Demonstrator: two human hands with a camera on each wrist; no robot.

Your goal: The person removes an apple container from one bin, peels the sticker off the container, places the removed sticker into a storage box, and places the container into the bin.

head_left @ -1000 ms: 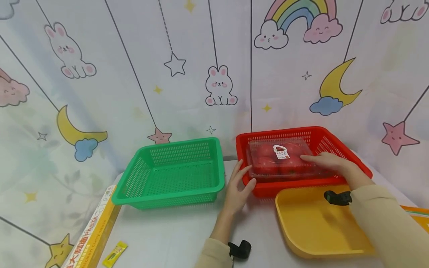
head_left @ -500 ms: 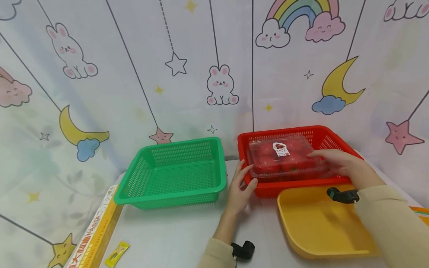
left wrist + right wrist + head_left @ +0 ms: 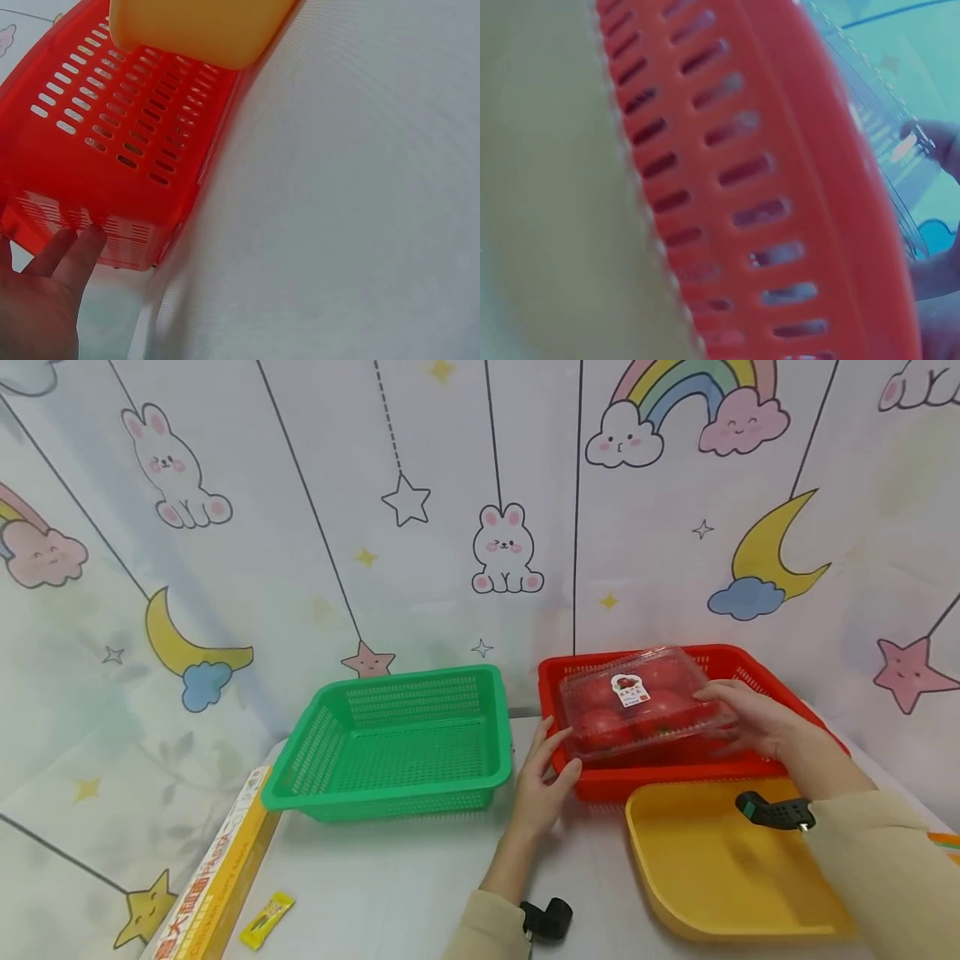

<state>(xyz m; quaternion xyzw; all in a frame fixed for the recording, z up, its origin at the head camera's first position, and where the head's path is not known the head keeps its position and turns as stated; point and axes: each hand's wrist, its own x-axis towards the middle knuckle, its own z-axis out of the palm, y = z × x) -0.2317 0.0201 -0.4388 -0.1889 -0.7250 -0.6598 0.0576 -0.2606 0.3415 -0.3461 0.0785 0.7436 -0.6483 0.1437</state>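
A clear plastic box of tomatoes (image 3: 603, 727) with a white label lies tilted in the red basket (image 3: 678, 774), its right end higher than its left. My right hand (image 3: 761, 722) grips that raised end, thumb on top; the fingers underneath are partly hidden. In the right wrist view, the clear box (image 3: 881, 139) shows past the red rim, pinched by the right hand (image 3: 939, 281). At the basket's left wall is my left hand (image 3: 536, 797), fingers spread by the rim. From the left wrist, the left hand's (image 3: 41, 300) fingertips appear against the basket wall (image 3: 105, 169).
A green basket (image 3: 390, 802) stands left of the red one. In front of the red basket sits a yellow tray (image 3: 720, 860). A long pasta box (image 3: 221, 877) and a small yellow packet (image 3: 267, 920) lie on the white table (image 3: 375, 893) at left. A patterned curtain (image 3: 450, 443) hangs behind.
The right hand has lifted the right end of the tomato box, so it has gone from nearly level to tilted. The left hand stays by the basket's left side. The head view shifted slightly.
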